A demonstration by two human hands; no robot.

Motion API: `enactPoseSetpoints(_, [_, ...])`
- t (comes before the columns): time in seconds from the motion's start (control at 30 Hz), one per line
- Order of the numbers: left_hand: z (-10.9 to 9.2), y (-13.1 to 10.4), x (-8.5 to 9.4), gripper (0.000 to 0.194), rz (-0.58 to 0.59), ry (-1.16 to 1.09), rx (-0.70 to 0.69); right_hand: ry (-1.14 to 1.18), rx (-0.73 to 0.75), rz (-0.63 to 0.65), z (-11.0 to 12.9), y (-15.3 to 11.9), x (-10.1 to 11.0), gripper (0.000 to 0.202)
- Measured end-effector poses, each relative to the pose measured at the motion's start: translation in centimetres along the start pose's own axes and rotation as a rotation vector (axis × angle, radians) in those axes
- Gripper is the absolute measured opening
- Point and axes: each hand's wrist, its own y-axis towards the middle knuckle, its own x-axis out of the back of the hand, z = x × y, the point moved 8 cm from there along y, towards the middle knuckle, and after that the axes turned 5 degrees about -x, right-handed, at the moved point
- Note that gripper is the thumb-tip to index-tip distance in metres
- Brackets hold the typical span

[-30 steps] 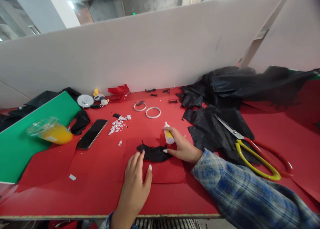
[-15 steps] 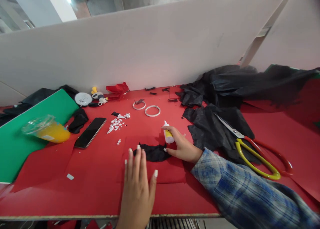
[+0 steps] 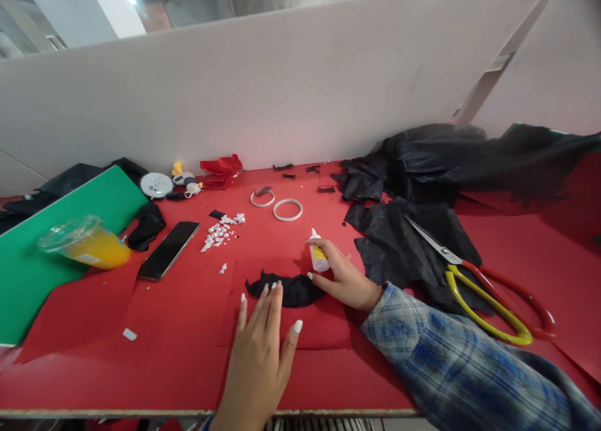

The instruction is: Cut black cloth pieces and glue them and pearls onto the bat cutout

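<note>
My left hand (image 3: 260,349) lies flat, fingers spread, with its fingertips on the lower edge of a crumpled black fabric piece (image 3: 298,291). That piece rests on a red sheet (image 3: 305,334). Between the thumb and fingers of my right hand (image 3: 345,277) is a small clear glue bottle (image 3: 320,259) with a yellow label and a white nozzle pointing up. The right thumb is close to the upper right part of the black fabric. Farther back lie two white rings (image 3: 288,210), one with a dark strip on it, and left of them a heap of white pearl beads (image 3: 218,233).
Scissors (image 3: 451,255) with red and yellow handles lie on black fabric (image 3: 404,243) at the right. To the left are a phone (image 3: 169,250), a cup of orange drink (image 3: 96,246) tilted on a green board (image 3: 23,280), and a small toy (image 3: 186,180). A white partition (image 3: 282,93) closes off the back.
My left hand has drawn slightly down and right, uncovering the left end of the black fabric. The right hand still holds the glue bottle in nearly the same place.
</note>
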Motion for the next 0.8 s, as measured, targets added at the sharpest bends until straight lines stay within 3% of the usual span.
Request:
enactPoseSetpoints(0.33, [1.5, -0.6, 0.4, 0.053, 0.079, 0.101, -0.114, -0.004, -0.018, -0.047, 0.4, 0.1, 0.5, 0.042])
enactPoseSetpoints(0.5, [2.2, -0.3, 1.5, 0.057, 0.026, 0.142, -0.038, 0.071, -0.088, -0.057, -0.2, 0.2, 0.7, 0.039])
enactPoseSetpoints(0.7, [0.7, 0.7, -0.3, 0.067, 0.131, 0.095, -0.156, 0.124, -0.115, -0.147, -0.9, 0.4, 1.2, 0.033])
enactPoseSetpoints(0.8, [1.1, 0.9, -0.1, 0.065, 0.119, 0.079, -0.141, 0.137, -0.102, -0.147, -0.7, 0.5, 1.1, 0.032])
